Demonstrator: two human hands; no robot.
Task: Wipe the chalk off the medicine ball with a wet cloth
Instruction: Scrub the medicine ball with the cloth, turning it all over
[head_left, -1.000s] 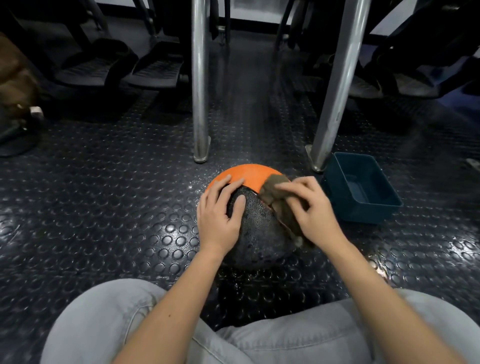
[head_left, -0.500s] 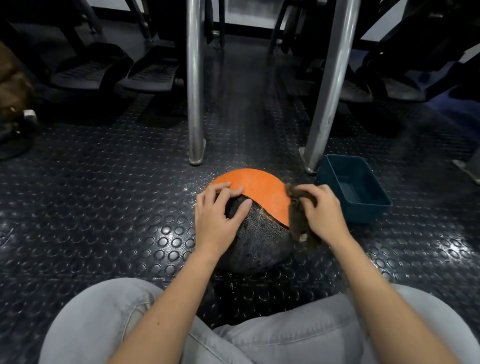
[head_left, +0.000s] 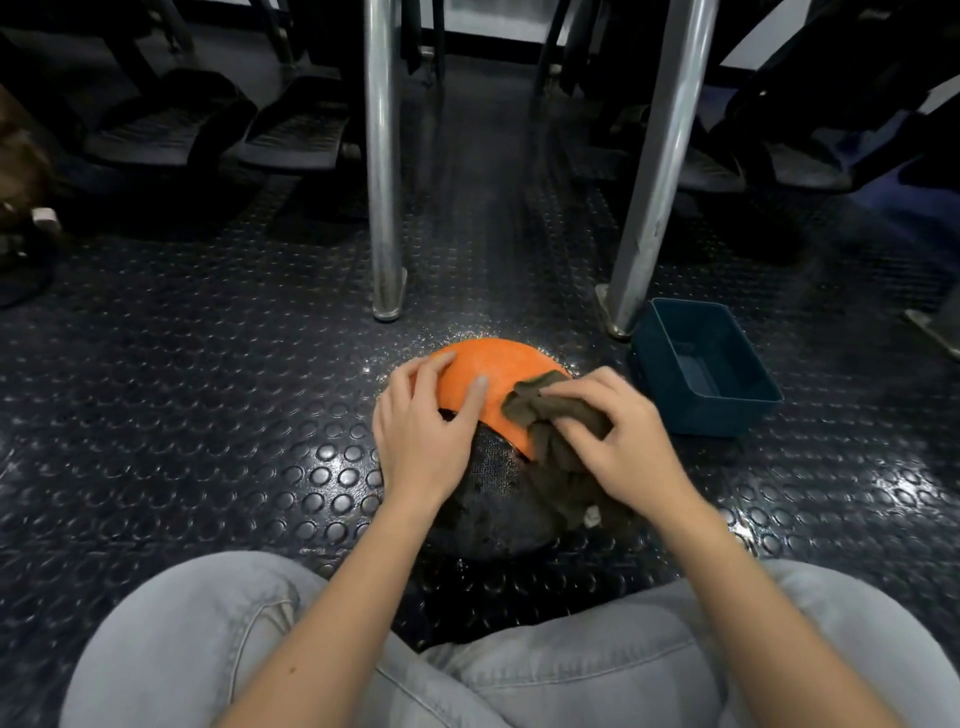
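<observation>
While left hand (head_left: 420, 441) rests spread on medicine ball (head_left: 491, 475), right hand (head_left: 621, 447) clutches cloth (head_left: 537, 413).

ball (head_left: 488, 382): pebbled orange-black rubber | cloth (head_left: 558, 415): matt brown fabric | floor (head_left: 208, 415): glossy studded rubber | legs (head_left: 383, 156): polished metal | tub (head_left: 727, 410): smooth plastic

Bare floor (head_left: 182, 415) lies left of the ball (head_left: 488, 488); a bin (head_left: 727, 415) and two metal legs (head_left: 384, 208) crowd its right and far sides.
</observation>
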